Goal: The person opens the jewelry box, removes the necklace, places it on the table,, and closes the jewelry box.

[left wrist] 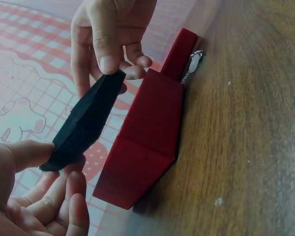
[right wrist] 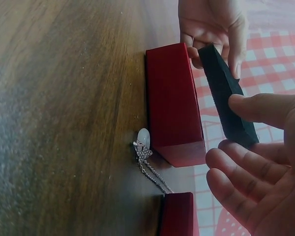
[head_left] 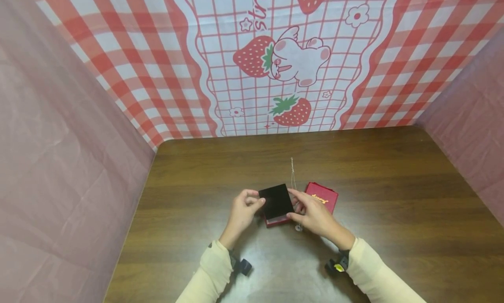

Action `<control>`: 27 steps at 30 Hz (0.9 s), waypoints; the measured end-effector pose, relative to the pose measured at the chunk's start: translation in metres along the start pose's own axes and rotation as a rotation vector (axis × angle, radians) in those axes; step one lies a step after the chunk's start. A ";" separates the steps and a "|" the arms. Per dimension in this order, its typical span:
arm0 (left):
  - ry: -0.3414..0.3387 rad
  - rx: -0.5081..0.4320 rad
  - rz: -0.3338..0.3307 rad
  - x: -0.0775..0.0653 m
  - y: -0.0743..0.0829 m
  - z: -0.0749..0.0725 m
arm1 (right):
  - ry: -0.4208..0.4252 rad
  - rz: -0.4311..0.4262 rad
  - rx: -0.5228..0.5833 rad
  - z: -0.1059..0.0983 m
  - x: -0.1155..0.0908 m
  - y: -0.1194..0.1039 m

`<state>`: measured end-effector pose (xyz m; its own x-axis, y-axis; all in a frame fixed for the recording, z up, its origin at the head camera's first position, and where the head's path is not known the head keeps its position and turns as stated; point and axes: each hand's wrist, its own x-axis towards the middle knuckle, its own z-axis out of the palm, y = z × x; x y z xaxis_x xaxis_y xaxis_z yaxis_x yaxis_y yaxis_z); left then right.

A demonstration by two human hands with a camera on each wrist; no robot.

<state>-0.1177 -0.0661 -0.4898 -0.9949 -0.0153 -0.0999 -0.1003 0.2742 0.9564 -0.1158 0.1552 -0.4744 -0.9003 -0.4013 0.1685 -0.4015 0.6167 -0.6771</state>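
Note:
A square black foam pad is held level between both hands, just over the open red jewellery box. My left hand pinches its left edge, thumb on top and fingers beneath. Its right side is pinched the same way by my right hand. In the right wrist view the pad is apart from the box and tilted relative to its rim. A silver necklace lies on the table right of the box, its pendant set with small stones and a pale oval piece.
To the right, partly behind my right hand, lies the red lid with gold lettering. The brown wooden table meets a strawberry-patterned cloth at the back, with pink cloth on the left side.

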 end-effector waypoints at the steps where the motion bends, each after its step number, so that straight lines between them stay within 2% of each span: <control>1: -0.001 0.002 0.004 0.000 0.000 0.000 | -0.003 0.001 0.001 0.000 0.000 0.000; 7: -0.005 -0.003 0.021 -0.001 0.000 0.001 | -0.010 0.001 0.005 -0.001 -0.002 0.001; 15: 0.002 0.007 0.057 -0.002 -0.001 0.001 | 0.036 -0.026 0.006 0.001 -0.003 0.005; 27: -0.001 -0.039 0.050 -0.002 -0.003 0.002 | 0.024 -0.008 0.008 0.002 -0.002 0.002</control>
<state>-0.1155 -0.0648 -0.4934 -0.9987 -0.0019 -0.0516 -0.0506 0.2366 0.9703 -0.1145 0.1563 -0.4777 -0.9010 -0.3894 0.1912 -0.4073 0.6078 -0.6817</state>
